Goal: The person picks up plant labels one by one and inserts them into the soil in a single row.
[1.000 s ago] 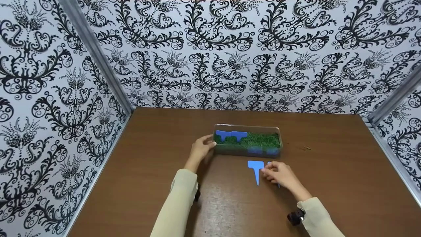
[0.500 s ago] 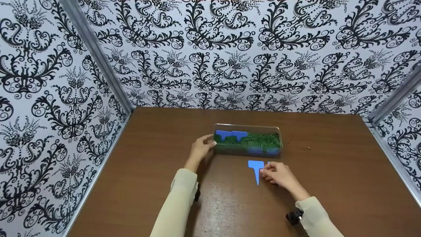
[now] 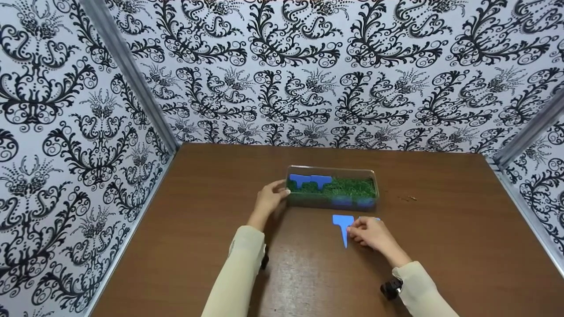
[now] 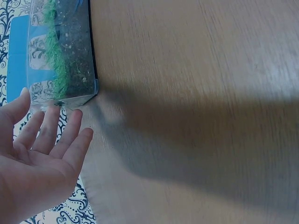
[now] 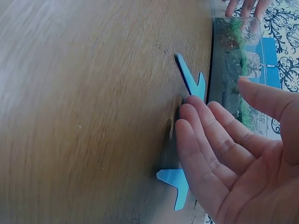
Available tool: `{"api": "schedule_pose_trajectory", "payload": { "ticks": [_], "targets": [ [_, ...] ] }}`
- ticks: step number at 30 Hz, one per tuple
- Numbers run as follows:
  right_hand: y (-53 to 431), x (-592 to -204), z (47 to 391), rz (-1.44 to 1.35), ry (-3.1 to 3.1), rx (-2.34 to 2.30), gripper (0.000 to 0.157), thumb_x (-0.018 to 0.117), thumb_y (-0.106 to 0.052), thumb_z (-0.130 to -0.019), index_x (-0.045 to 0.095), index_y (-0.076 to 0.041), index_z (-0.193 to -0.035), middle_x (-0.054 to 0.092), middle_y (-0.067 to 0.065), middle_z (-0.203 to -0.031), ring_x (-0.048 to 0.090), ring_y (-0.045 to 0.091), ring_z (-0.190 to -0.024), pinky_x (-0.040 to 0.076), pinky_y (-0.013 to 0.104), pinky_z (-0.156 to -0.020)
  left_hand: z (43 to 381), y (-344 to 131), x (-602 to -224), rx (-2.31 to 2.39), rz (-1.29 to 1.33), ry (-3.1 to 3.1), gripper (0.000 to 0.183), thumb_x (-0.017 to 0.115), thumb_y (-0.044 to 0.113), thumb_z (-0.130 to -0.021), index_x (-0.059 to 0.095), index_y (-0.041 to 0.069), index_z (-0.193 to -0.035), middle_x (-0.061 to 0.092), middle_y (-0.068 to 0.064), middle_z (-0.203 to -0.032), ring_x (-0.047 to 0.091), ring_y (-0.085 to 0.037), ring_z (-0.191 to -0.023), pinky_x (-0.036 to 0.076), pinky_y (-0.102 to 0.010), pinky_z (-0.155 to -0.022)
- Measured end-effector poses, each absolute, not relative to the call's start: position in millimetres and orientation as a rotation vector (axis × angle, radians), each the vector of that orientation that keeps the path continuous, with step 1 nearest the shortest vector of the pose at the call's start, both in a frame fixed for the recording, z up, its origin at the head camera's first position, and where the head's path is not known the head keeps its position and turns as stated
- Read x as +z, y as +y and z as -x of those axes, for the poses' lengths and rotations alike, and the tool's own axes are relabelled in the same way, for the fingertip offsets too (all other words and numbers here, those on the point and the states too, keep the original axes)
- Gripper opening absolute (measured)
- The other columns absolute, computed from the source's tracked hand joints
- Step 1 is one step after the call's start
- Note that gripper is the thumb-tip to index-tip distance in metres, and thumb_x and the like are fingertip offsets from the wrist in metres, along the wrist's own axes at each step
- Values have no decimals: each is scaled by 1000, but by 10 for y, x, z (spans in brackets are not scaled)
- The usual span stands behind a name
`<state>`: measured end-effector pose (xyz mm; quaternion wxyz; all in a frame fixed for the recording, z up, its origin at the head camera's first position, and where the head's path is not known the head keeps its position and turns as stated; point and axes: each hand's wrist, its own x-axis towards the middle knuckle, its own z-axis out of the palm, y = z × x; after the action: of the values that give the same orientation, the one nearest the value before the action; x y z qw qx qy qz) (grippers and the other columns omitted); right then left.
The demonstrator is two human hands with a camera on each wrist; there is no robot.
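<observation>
A clear plastic box point(image 3: 308, 200) of green grass over dark soil stands on the table. My left hand point(image 3: 267, 200) is at its left end, thumb at the near corner; in the left wrist view the fingers point(image 4: 47, 133) are extended against the end wall. My right hand point(image 3: 374, 233) has its fingertips at the edge of a blue T-shaped plant label point(image 3: 343, 219) lying flat in front of the box. In the right wrist view those fingers are nearly straight, the thumb apart. Another blue label point(image 3: 377, 218) lies mostly hidden behind the right hand.
Two blue labels, one left point(image 3: 299, 178) and one right point(image 3: 321, 179), stand in the grass at the box's back left. More blue shows through its front wall at the right. Small brown bits point(image 3: 411, 198) lie right of the box on the wooden table point(image 3: 211, 211). Patterned walls surround it.
My right hand has shifted slightly left towards the nearer label, and more of the label behind it shows. The left hand and box have stayed in place.
</observation>
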<state>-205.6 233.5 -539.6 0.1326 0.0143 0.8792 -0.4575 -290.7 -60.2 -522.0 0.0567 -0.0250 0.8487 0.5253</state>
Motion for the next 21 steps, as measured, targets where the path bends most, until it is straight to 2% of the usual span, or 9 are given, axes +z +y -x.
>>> {"api": "schedule_pose_trajectory", "payload": {
  "ticks": [21],
  "targets": [
    [2281, -5397, 2073, -62, 2566, -1295, 16, 69, -15, -93, 68, 1, -93, 74, 10, -83, 68, 16, -70, 56, 29, -61, 2945, -610, -5258, 1566, 72, 2603, 43, 68, 21, -95, 62, 12, -137, 71, -13, -125, 65, -27, -122, 50, -42, -105]
  ]
}}
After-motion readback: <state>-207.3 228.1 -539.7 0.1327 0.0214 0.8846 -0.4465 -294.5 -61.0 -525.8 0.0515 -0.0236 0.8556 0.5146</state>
